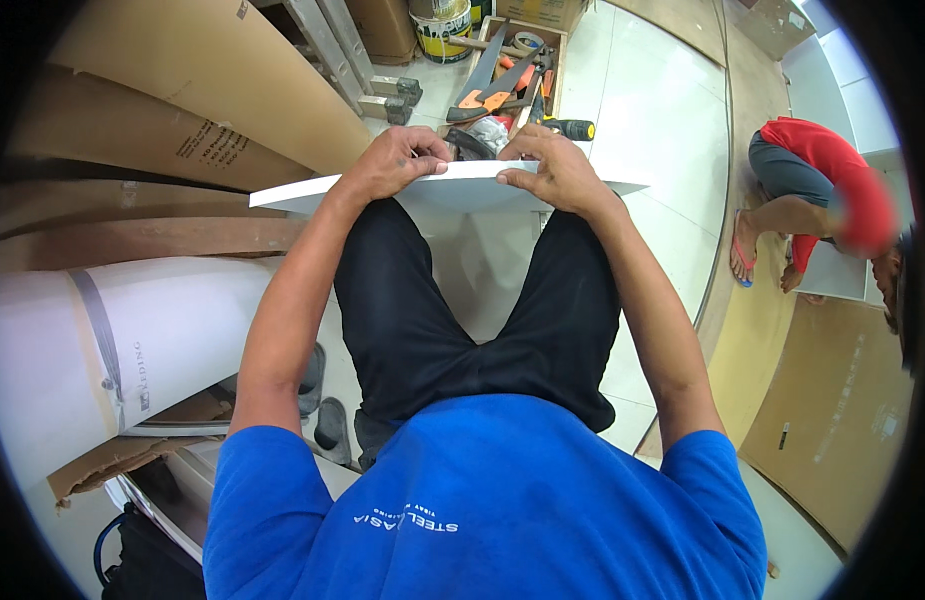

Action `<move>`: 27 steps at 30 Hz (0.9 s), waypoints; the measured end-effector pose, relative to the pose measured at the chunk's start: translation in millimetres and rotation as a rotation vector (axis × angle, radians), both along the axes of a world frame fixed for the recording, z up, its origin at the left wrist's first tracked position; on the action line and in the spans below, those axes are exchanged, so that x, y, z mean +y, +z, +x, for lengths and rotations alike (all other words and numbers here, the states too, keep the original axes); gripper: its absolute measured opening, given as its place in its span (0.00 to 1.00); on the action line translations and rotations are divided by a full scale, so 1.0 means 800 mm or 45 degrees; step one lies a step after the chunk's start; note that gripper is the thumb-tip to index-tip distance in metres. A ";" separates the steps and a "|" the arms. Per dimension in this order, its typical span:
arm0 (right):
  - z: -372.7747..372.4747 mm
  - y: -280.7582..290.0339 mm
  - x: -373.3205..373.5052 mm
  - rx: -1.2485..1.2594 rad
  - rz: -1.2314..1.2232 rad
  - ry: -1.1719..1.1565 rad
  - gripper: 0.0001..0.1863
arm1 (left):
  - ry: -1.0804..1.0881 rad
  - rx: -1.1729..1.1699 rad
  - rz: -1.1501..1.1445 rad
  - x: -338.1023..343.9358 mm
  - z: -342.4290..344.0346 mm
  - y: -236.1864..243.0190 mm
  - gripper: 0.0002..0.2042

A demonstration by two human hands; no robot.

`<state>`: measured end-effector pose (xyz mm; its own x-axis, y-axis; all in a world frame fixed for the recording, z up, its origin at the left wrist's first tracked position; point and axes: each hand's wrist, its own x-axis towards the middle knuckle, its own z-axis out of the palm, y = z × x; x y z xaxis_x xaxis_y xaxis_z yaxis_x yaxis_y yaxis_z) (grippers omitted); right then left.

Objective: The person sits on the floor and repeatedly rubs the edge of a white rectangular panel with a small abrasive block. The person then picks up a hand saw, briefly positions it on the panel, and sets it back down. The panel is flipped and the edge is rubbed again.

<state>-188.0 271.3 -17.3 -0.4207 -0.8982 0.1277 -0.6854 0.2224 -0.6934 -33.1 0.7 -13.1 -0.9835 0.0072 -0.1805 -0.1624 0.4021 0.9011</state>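
A white panel [473, 171] stands on edge across my knees, its long narrow edge facing up. My left hand [400, 162] is closed at that edge, with the thumb along it and the fingers curled. A short way to the right, my right hand [556, 172] grips the same edge between a bent thumb and forefinger. Whether a thin strip lies under the fingertips is too small to tell. Just beyond the panel is a wooden tool box [559, 42] with handsaws [498, 90] and other tools. A yellow-and-black tool handle [570, 129] lies beside my right hand.
Large cardboard sheets [212, 70] and a white wrapped roll [182, 335] crowd the left side. Ladder feet [390, 97] and a paint bucket [443, 38] stand ahead. At the right, a person in a red shirt [817, 145] crouches by white panels and cardboard [832, 390].
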 end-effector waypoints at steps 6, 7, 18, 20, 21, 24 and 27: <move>-0.015 0.008 -0.004 0.248 -0.244 -0.028 0.21 | -0.123 0.660 -0.943 0.026 0.018 0.001 0.19; -0.024 0.009 0.005 0.322 -0.324 -0.046 0.22 | -0.126 0.514 -0.987 0.028 0.018 0.000 0.21; -0.097 -0.032 0.236 -0.582 -0.305 -1.065 0.19 | -0.008 0.339 -1.150 -0.004 -0.044 -0.009 0.22; -0.097 -0.030 0.251 -0.606 -0.218 -0.984 0.19 | -0.019 0.252 -1.173 -0.004 -0.048 -0.007 0.23; -0.097 -0.028 0.254 -0.596 -0.210 -0.979 0.19 | -0.028 0.256 -1.193 -0.004 -0.050 -0.006 0.24; -0.096 -0.022 0.249 -0.637 -0.243 -0.959 0.19 | 0.015 0.246 -1.224 0.002 -0.050 -0.002 0.24; -0.095 -0.019 0.229 -0.605 -0.263 -0.925 0.20 | 0.025 0.217 -1.213 0.005 -0.048 0.000 0.24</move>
